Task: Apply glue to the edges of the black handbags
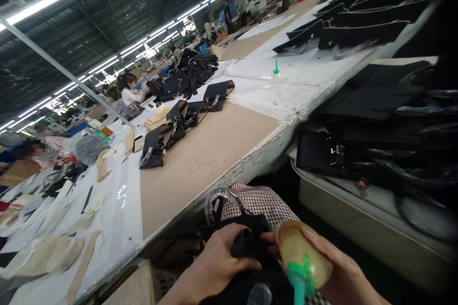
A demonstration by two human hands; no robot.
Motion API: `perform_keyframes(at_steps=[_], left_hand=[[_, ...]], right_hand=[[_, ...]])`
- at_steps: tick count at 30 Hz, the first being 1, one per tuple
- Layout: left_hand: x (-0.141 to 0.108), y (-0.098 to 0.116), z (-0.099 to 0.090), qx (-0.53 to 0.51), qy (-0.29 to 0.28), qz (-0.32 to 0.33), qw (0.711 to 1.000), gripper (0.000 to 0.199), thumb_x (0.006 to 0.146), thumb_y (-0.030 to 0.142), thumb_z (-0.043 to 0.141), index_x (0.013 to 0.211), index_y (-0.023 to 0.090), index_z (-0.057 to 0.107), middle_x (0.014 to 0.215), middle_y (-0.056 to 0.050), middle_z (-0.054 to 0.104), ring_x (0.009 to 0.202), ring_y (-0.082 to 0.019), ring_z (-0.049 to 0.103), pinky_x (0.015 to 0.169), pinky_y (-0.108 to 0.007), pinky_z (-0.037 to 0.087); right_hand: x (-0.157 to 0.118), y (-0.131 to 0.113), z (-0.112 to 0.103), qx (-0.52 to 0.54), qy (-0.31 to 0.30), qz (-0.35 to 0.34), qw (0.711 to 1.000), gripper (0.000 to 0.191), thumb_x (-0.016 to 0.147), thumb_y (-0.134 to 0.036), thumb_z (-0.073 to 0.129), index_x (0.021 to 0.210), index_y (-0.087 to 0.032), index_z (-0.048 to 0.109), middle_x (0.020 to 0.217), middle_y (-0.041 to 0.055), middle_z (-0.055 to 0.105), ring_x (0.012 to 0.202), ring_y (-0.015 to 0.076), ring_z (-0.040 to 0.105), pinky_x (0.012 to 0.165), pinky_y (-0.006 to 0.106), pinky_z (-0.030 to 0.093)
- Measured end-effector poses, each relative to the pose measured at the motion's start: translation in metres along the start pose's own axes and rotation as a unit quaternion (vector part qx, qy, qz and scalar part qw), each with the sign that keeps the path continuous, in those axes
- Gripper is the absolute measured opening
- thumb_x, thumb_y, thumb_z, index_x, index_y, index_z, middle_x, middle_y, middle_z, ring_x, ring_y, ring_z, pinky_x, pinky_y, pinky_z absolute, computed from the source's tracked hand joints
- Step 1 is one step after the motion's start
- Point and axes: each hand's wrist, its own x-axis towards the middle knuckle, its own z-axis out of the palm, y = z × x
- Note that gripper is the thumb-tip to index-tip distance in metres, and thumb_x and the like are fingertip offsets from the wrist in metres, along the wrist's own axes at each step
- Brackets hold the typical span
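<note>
My left hand (218,259) grips the folded edge of a black handbag (257,228) that rests on my lap, thumb and fingers pressed on the dark material. One bag handle (223,195), wrapped in clear plastic, arches up behind it. In my right hand (334,257) is a squeeze bottle (300,248) of yellowish liquid, with a green cap and nozzle tilted down toward me. The right fingers wrap round the bottle's side, and their tips come close to the bag. The inside of the bag is hidden in shadow.
Ahead stands a long worktable (207,152) with several black bags (152,147) on it. Another green-nozzled bottle (275,75) stands farther back. At right, a white bin (358,219) is stacked with black bags. A co-worker (132,90) sits across the table.
</note>
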Motion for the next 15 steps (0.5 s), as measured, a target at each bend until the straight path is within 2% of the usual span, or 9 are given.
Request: perform_keyframes(at_steps=[5, 7, 10, 12, 13, 15], left_hand=[[0.004, 0.001, 0.007, 0.077, 0.025, 0.023, 0.996, 0.018, 0.08, 0.026, 0.082, 0.082, 0.018, 0.066, 0.089, 0.002, 0.058, 0.084, -0.016, 0.053, 0.072, -0.027, 0.036], [0.005, -0.002, 0.009, 0.087, 0.031, 0.044, 0.995, 0.016, 0.085, 0.025, 0.078, 0.08, 0.018, 0.064, 0.09, 0.001, 0.055, 0.084, -0.015, 0.053, 0.073, -0.027, 0.038], [0.003, -0.009, 0.008, 0.083, 0.059, 0.089, 0.991, 0.012, 0.085, 0.019, 0.075, 0.085, 0.019, 0.062, 0.102, -0.001, 0.053, 0.09, -0.016, 0.054, 0.075, -0.026, 0.04], [0.001, -0.014, 0.003, 0.088, 0.08, 0.121, 0.985, 0.012, 0.085, 0.016, 0.072, 0.09, 0.02, 0.062, 0.106, -0.003, 0.054, 0.094, -0.017, 0.055, 0.079, -0.026, 0.042], [0.0, -0.016, -0.002, 0.095, 0.084, 0.132, 0.983, 0.011, 0.085, 0.015, 0.071, 0.092, 0.02, 0.063, 0.104, -0.003, 0.056, 0.093, -0.017, 0.055, 0.08, -0.027, 0.042], [-0.003, -0.019, -0.013, 0.096, 0.075, 0.129, 0.984, 0.005, 0.09, 0.02, 0.068, 0.09, 0.019, 0.063, 0.091, -0.001, 0.058, 0.083, -0.016, 0.055, 0.076, -0.027, 0.042]], right_hand=[[0.009, -0.009, 0.008, -0.041, -0.046, -0.012, 0.998, 0.056, 0.097, -0.061, 0.065, 0.126, -0.014, 0.075, 0.128, 0.0157, 0.066, 0.127, 0.0397, 0.054, 0.106, 0.044, 0.046], [0.01, -0.017, 0.016, -0.045, -0.061, -0.006, 0.997, 0.054, 0.099, -0.058, 0.064, 0.125, -0.012, 0.075, 0.125, 0.0175, 0.067, 0.124, 0.0405, 0.056, 0.106, 0.046, 0.046], [0.007, -0.033, 0.027, -0.05, -0.089, -0.022, 0.995, 0.06, 0.103, -0.057, 0.055, 0.123, -0.004, 0.074, 0.121, 0.0223, 0.067, 0.121, 0.0436, 0.057, 0.106, 0.05, 0.045], [0.002, -0.044, 0.028, -0.043, -0.066, -0.056, 0.995, 0.058, 0.104, -0.055, 0.053, 0.117, -0.002, 0.074, 0.119, 0.0238, 0.068, 0.118, 0.0434, 0.059, 0.107, 0.05, 0.044], [-0.001, -0.049, 0.026, -0.03, -0.037, -0.074, 0.996, 0.053, 0.104, -0.053, 0.056, 0.114, -0.004, 0.075, 0.115, 0.0225, 0.069, 0.11, 0.0404, 0.063, 0.101, 0.048, 0.049], [-0.006, -0.054, 0.019, 0.008, 0.031, -0.093, 0.995, 0.039, 0.102, -0.046, 0.065, 0.109, -0.01, 0.075, 0.103, 0.0173, 0.071, 0.081, 0.0284, 0.067, 0.072, 0.035, 0.059]])
